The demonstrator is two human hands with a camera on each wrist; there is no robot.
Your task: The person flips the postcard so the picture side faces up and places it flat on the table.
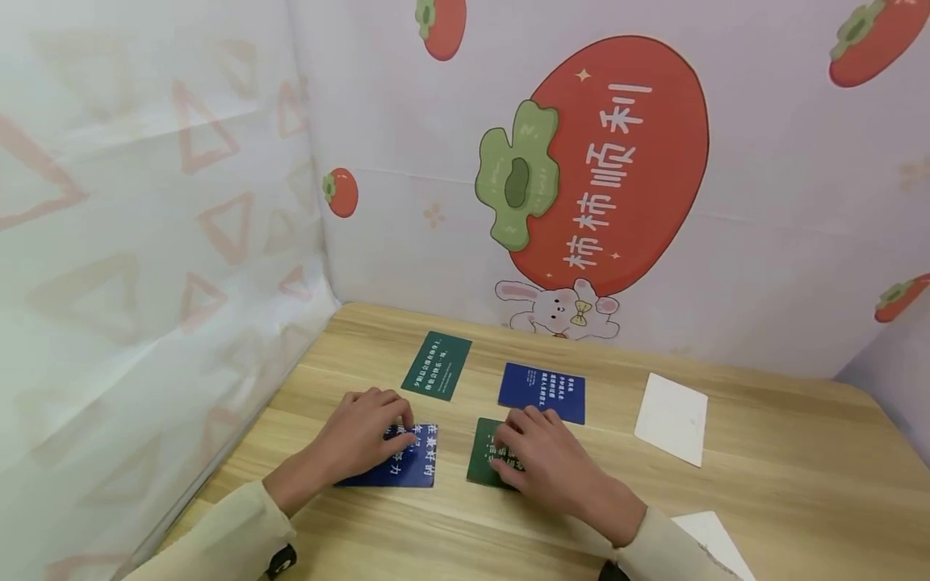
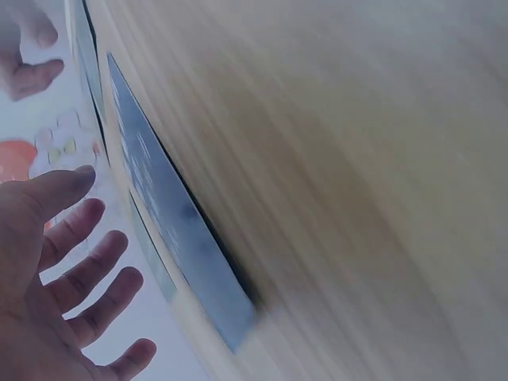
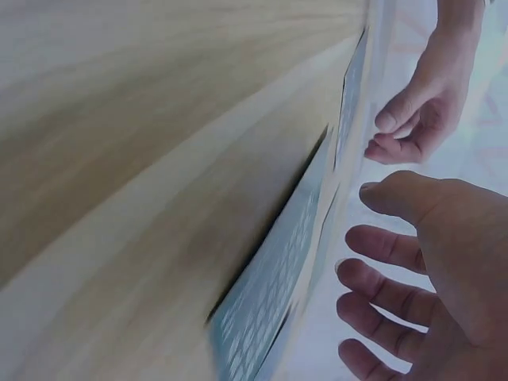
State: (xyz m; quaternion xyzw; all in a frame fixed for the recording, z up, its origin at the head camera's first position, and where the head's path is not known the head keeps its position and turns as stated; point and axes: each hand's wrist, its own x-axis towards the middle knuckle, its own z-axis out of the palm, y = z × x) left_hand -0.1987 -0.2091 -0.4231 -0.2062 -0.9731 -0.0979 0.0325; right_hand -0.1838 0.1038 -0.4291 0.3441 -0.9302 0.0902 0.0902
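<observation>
A blue card with white characters (image 1: 423,470) lies on the wooden table, and my left hand (image 1: 363,434) is over its left part with loosely bent fingers. The left wrist view shows the fingers (image 2: 86,287) spread above that card (image 2: 171,210), holding nothing. To the right, a dark green card (image 1: 479,453) is partly hidden beneath my right hand (image 1: 546,458). Seen from the right wrist, its fingers (image 3: 389,300) are slightly bent and apart from the green card (image 3: 274,274), with nothing between them and the thumb.
Behind these lie another green card (image 1: 438,365) and another blue card (image 1: 541,391). Two white cards are on the right, one farther back (image 1: 672,418) and one (image 1: 712,539) by the right sleeve. The wooden table (image 1: 799,468) meets a printed cloth backdrop (image 1: 407,266) at the back.
</observation>
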